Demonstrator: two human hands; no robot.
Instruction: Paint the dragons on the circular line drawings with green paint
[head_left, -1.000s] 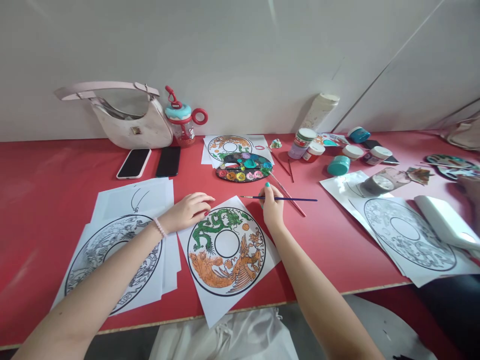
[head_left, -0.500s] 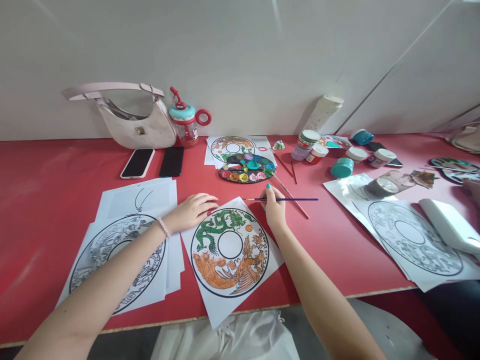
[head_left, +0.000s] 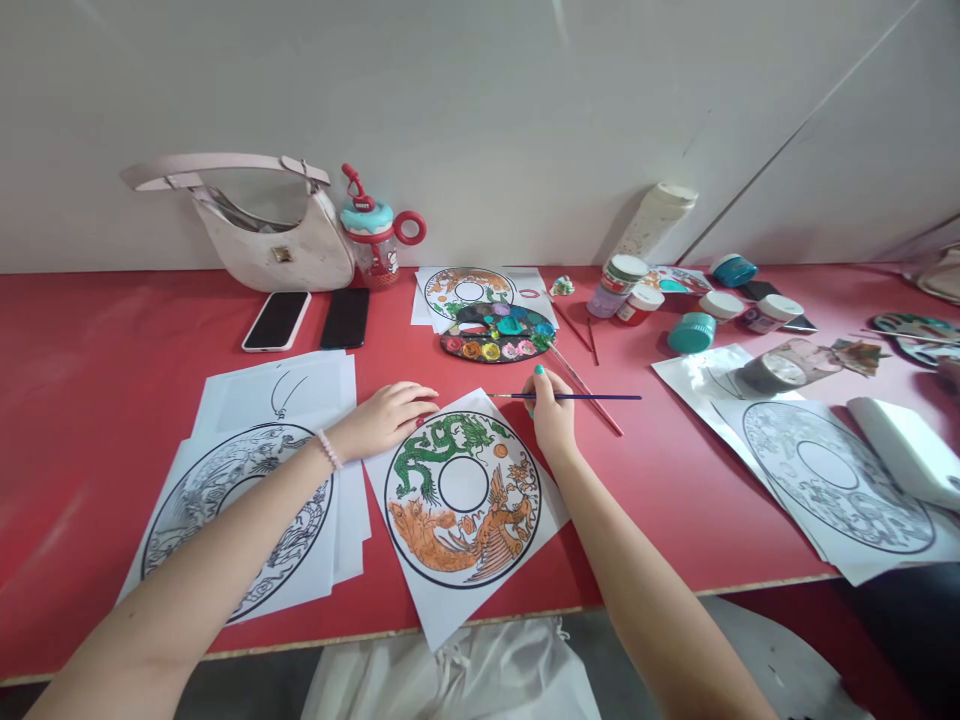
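My right hand is closed round a thin dark blue paintbrush that lies level, its tip pointing left just above the top edge of a painted sheet. That sheet shows a ring with a green dragon and an orange phoenix. My left hand rests on the sheet's upper left corner, fingers stretched flat and together. A dark paint palette with several colour blobs sits just beyond the brush.
Uncoloured ring prints are stacked at left and more lie at right. Two phones, a pale handbag and a small bottle stand at the back. Paint jars, spare brushes and a white box lie at right on the red table.
Both hands have stayed where they were on the sheet and brush. Only the view has drifted slightly, shifting everything a little to the right.
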